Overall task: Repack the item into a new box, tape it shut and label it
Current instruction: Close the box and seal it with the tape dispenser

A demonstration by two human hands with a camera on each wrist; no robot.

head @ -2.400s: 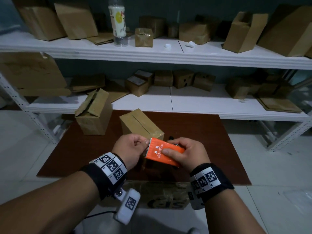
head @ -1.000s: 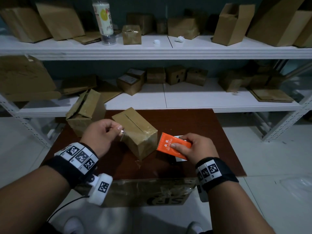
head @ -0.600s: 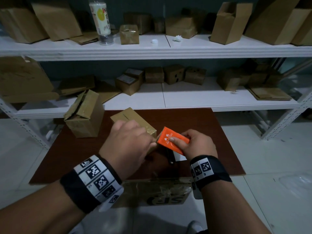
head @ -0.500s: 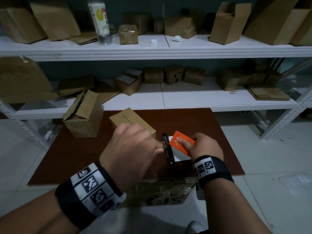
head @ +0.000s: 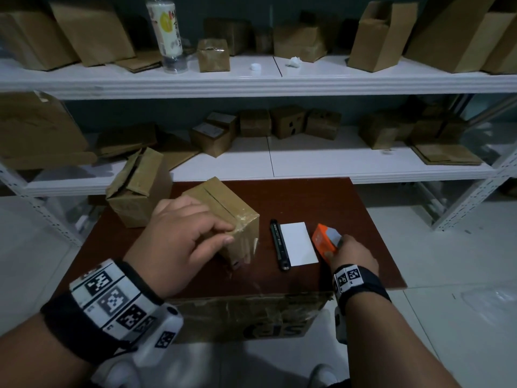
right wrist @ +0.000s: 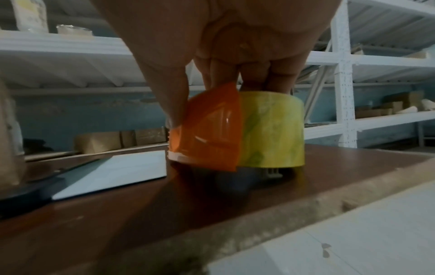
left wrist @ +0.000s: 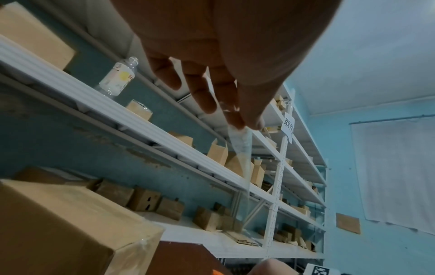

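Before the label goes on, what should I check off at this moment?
1. Box flaps closed, tape across the top seam: ok.
2. Tape strip pressed down: not ok, the left hand pinches its loose end.
3. Right hand free: not ok, it grips the tape dispenser low over the table.
4. Label and pen within reach, side by side on the table: ok.
5. Item inside the box: cannot tell.

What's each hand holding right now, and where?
Right hand grips the tape dispenser from above, thumb on its orange guard. Left hand pinches a strip of tape by its end.
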